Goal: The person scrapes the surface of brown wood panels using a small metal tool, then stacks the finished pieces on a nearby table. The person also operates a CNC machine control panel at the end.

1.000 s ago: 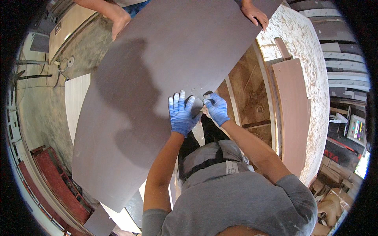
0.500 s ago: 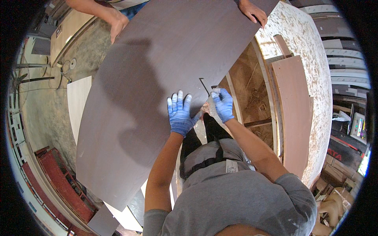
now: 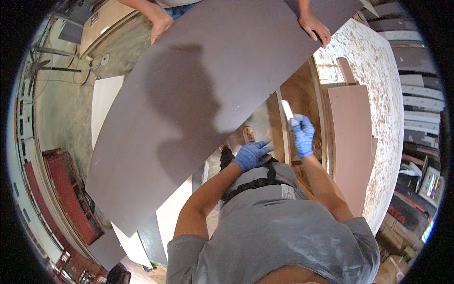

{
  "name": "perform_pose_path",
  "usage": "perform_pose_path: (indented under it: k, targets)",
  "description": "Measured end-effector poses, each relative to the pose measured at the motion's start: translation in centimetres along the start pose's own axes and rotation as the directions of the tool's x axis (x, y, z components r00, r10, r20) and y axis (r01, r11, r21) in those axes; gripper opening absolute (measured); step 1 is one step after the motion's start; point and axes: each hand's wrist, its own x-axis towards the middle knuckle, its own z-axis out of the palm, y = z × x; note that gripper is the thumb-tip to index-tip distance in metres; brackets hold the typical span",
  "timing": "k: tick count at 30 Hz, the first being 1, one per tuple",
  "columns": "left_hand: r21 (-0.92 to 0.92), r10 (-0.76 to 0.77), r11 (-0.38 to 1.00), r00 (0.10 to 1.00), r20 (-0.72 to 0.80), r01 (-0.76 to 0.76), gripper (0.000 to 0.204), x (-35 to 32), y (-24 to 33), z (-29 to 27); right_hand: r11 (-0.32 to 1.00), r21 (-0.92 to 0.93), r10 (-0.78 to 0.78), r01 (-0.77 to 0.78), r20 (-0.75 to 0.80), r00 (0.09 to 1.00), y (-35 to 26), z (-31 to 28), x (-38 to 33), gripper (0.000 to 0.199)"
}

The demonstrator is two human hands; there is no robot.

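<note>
A large dark brown panel (image 3: 236,66) stretches diagonally in front of me, my head's shadow falling on it. My right hand (image 3: 303,137), in a blue glove, is closed around a flat, pale, blade-like tool (image 3: 287,110) that points up and away. It is held right of the panel's edge, and its exact kind is not clear. My left hand (image 3: 252,155), gloved alike, is off the panel and close to my waist. Its fingers stretch to the right, slightly blurred, with nothing seen in them.
Across from me a person's hands (image 3: 163,21) (image 3: 314,29) rest at the panel's edges. To the right, brown boards (image 3: 351,142) lie on a white, brown-speckled surface (image 3: 388,123), beside a wooden frame (image 3: 285,128). Red metal equipment (image 3: 71,189) stands at left.
My left hand has lifted off the panel and drawn back toward my waist. My right hand has moved rightward, away from the panel, with the tool. The panel now sits farther from me.
</note>
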Motion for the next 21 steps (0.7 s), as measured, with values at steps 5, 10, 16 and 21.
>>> perform_pose_path:
  k: [5, 10, 16, 21]
  targets:
    - [0.318, -0.041, 0.888, 0.746, -0.664, 0.332, 0.062, -1.9, -0.9, -5.8, 0.995, -0.063, -0.075, 0.073, -0.024, 0.997, -1.7, -5.0, 2.4, 0.017]
    - [0.133, -0.315, 0.632, 0.410, -0.856, 0.763, 0.078, -0.6, -5.5, -6.3, 0.995, -0.010, -0.102, 0.102, -0.037, 0.994, -0.9, -8.7, 4.6, 0.017]
    - [-0.092, -0.134, 0.986, 0.990, 0.040, 0.137, 0.048, 8.4, 4.1, 0.7, 0.977, 0.001, -0.212, 0.212, -0.014, 0.977, -1.9, -11.0, 6.8, 0.017]
    - [-0.141, -0.347, 0.927, 0.937, 0.024, 0.347, 0.059, 6.5, 3.2, 2.8, 0.957, -0.124, -0.273, 0.262, -0.090, 0.958, -1.5, -15.9, 9.9, 0.017]
